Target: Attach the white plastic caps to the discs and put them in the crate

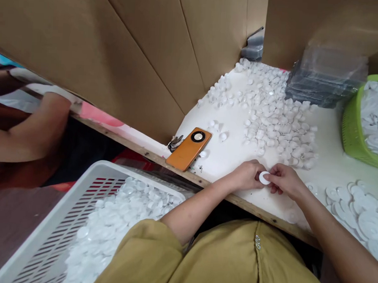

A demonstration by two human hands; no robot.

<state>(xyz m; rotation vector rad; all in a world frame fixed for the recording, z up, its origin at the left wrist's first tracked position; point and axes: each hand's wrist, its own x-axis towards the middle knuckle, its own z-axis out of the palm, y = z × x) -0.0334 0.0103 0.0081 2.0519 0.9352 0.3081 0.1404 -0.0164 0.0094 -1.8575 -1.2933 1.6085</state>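
My right hand (285,180) pinches a small round white plastic disc (264,178) between thumb and fingers, just above the table's near edge. Against the disc's other side, my left hand (248,175) is closed with its fingers curled; whether a second part sits inside them is hidden. Beyond my hands lies a wide heap of small white plastic caps (278,129) on the white tabletop (231,118). Flat white discs (365,214) are spread in a pile to the right of my right forearm.
An orange phone (188,149) lies by the table edge beside some keys (175,143). A green basket (351,129) of white parts and stacked clear plastic bags (328,77) stand at right. A white crate (89,170) of white pieces is below left. Cardboard (143,50) divides off another person's arm (40,125).
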